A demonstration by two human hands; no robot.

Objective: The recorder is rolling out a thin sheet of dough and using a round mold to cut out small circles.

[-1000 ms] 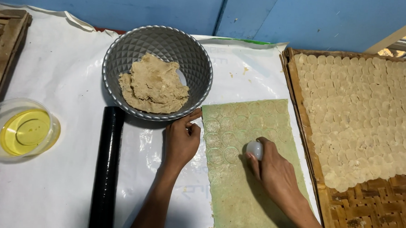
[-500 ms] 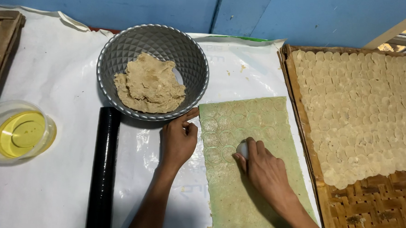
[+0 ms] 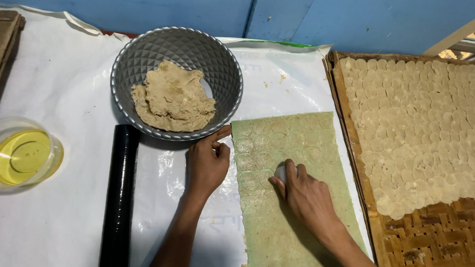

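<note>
Head view: right hand (image 3: 304,192) grips a round cutter (image 3: 281,173) on the dough sheet (image 3: 282,205), upper third stamped, lower part uncut; left hand (image 3: 208,161) rests flat, empty.

Your left hand (image 3: 207,164) and right hand (image 3: 304,192) are both bare: no gloves, rings, watch or bands. Forearms bare too, no sleeves in view up to the frame edge. Nails short, unpainted as far as visible.

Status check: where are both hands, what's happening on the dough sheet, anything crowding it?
Left hand flat at dough sheet edge. Right hand presses small round cutter onto sheet. Grey bowl touches left fingers; nothing blocking.
</note>
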